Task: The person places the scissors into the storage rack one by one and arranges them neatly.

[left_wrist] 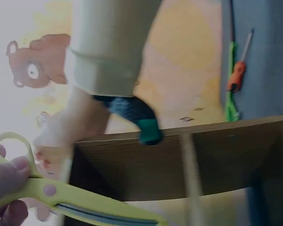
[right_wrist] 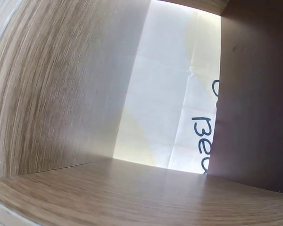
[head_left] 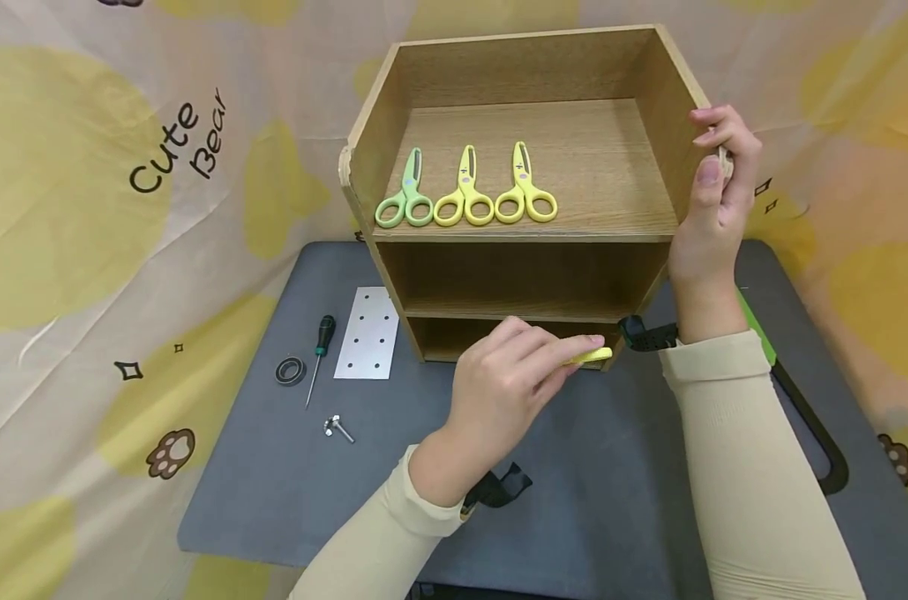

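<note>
A wooden shelf unit (head_left: 604,158) stands on the grey mat (head_left: 611,500). On its top shelf lie three small scissors: a green pair (head_left: 407,198) and two yellow pairs (head_left: 465,193) (head_left: 525,190). My right hand (head_left: 716,192) grips the unit's right side panel, thumb on the inner face. My left hand (head_left: 514,379) holds another yellow pair of scissors (left_wrist: 70,197) by the handles, in front of the lowest compartment; its tip (head_left: 592,357) pokes out past the fingers. In the right wrist view only the wooden inside of the unit (right_wrist: 61,103) shows.
To the left of the unit on the mat lie a perforated metal plate (head_left: 366,333), a screwdriver (head_left: 319,346), a black ring (head_left: 291,371) and a small bolt (head_left: 337,427). A green and black saw (head_left: 799,400) lies at the right. A printed cloth (head_left: 87,208) surrounds the mat.
</note>
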Motion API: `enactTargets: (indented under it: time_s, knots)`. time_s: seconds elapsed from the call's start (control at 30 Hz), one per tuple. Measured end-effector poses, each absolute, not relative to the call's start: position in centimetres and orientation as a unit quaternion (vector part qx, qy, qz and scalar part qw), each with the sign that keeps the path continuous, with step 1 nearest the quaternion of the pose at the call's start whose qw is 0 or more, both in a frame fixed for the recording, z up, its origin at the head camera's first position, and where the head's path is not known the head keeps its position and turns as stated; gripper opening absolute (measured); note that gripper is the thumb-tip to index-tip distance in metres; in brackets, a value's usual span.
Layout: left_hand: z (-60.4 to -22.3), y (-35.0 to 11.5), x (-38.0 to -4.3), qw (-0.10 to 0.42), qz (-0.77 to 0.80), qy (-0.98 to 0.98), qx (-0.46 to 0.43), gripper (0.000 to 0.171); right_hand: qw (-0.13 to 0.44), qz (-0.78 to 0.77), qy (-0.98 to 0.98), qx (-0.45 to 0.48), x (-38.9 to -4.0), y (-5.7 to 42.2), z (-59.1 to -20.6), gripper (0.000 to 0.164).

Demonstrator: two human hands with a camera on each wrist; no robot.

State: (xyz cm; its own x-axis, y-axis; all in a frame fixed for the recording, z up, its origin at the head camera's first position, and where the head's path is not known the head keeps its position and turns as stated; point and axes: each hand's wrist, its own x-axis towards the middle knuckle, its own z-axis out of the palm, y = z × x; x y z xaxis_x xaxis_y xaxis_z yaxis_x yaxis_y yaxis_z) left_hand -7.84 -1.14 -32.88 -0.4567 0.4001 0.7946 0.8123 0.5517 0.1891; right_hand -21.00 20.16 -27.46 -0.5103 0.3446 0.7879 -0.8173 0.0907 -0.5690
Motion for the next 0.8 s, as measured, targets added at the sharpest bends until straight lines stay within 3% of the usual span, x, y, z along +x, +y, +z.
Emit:
enactTargets:
  time_s: [0.13, 0.33, 0.43, 0.6, 0.7, 0.8]
  knots:
    - [-30.8, -0.8, -8.2, 0.445, -0.292, -0.739, -0.414, 0.015, 0.455, 0.646, -0.576, 0.209, -21.2, 20.3, -27.5, 0.014]
    - [-29.3, -0.4, -9.8, 0.561, -0.235, -0.647, -0.461, 0.014, 0.456, 0.645, -0.573, 0.218, -21.3, 20.2, -27.7, 0.016]
    - [-29.3, -0.1, -10.8, 0.588, -0.200, -0.627, -0.470, 0.015, 0.457, 0.642, -0.574, 0.222, -21.3, 20.2, -27.8, 0.019]
    - [-29.4, 0.6, -12.4, 0.630, -0.134, -0.608, -0.464, 0.018, 0.463, 0.639, -0.569, 0.231, -21.3, 20.2, -28.0, 0.049]
    - [-29.5, 1.0, -13.5, 0.630, -0.128, -0.620, -0.450, 0.019, 0.463, 0.638, -0.571, 0.230, -21.1, 20.1, -27.7, 0.053]
    - [-30.0, 1.3, -14.7, 0.612, -0.140, -0.645, -0.437, 0.023, 0.457, 0.641, -0.574, 0.226, -20.8, 20.0, -27.5, 0.041]
